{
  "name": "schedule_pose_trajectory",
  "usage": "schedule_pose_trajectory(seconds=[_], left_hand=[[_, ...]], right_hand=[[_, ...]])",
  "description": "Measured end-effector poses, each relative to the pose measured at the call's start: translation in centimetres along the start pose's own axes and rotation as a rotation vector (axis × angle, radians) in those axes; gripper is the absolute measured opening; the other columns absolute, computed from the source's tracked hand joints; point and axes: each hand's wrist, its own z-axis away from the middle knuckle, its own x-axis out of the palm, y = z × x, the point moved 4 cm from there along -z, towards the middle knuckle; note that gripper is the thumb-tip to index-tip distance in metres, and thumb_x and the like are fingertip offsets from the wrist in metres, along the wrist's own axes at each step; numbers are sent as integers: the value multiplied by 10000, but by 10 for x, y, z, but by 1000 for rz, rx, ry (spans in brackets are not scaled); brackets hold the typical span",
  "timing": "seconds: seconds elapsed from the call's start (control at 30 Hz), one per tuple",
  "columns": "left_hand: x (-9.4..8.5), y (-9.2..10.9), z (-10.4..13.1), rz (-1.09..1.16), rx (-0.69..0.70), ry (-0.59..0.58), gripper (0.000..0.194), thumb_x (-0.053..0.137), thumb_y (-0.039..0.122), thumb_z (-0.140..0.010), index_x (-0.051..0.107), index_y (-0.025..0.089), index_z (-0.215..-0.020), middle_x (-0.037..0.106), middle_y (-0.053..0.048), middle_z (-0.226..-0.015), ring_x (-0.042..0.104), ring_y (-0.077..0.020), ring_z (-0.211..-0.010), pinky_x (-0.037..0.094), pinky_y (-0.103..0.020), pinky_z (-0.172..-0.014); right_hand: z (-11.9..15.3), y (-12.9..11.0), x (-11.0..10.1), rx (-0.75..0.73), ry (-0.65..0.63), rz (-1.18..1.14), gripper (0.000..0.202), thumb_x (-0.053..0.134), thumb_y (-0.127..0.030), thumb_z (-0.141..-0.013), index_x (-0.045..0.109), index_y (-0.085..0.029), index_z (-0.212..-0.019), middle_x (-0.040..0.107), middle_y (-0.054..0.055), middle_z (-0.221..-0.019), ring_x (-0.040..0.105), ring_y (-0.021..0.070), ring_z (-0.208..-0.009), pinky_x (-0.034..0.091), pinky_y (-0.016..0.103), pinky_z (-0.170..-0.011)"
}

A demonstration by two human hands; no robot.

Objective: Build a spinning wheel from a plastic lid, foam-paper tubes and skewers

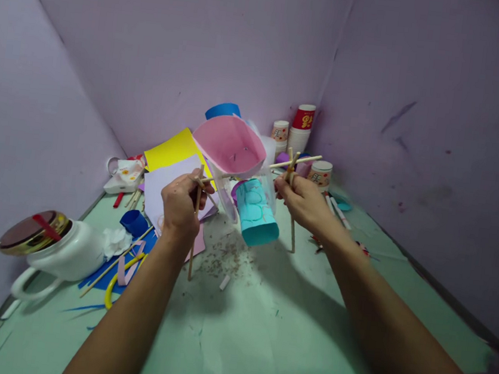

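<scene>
My left hand (180,203) is closed around the crossing of a thin wooden stick frame (193,246). My right hand (304,200) pinches a second stick frame (292,234) just below its bound crossing. A horizontal wooden stick (309,159) rests across the right-hand crossing, and a stick end also shows by the left hand. Between the hands hangs a paper wheel with open paper cups: a pink cup (230,140) on top, a turquoise cup (254,205) below and a blue cup (223,110) behind. Part of the wheel's middle is hidden by the cups.
Yellow paper (172,149) and white sheets (159,186) lie behind my left hand. A white teapot-like vessel (74,257) and yellow-handled scissors (110,291) are at left. Paper cups (299,138) stand in the back corner. Crumbs and a white scrap (225,282) lie on the table.
</scene>
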Motion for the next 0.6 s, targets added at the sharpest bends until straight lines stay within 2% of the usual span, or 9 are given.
schedule_pose_trajectory(seconds=[0.17, 0.43, 0.6], left_hand=[[0, 3, 3, -47, -6, -18, 205, 547, 259, -664, 568, 142, -497, 520, 18, -444, 368, -52, -373, 238, -195, -367], [-8, 7, -2, -83, -32, 29, 269, 567, 398, -650, 579, 156, -533, 550, -3, -478, 417, -78, -386, 293, -207, -377], [-9, 8, -4, -77, -41, 27, 237, 569, 372, -635, 541, 174, -507, 502, 12, -442, 408, -88, -361, 287, -223, -363]], right_hand=[[-1, 2, 3, 7, -12, 29, 301, 362, -320, -878, 554, -158, -712, 592, 58, -697, 519, 163, -633, 355, 264, -604], [2, -2, 3, 18, -67, 18, 287, 390, -321, -865, 613, -152, -805, 625, 64, -759, 553, 174, -682, 376, 260, -619], [1, -3, -1, 27, -43, 46, 273, 433, -357, -852, 618, -166, -786, 640, 52, -724, 576, 187, -691, 391, 265, -604]])
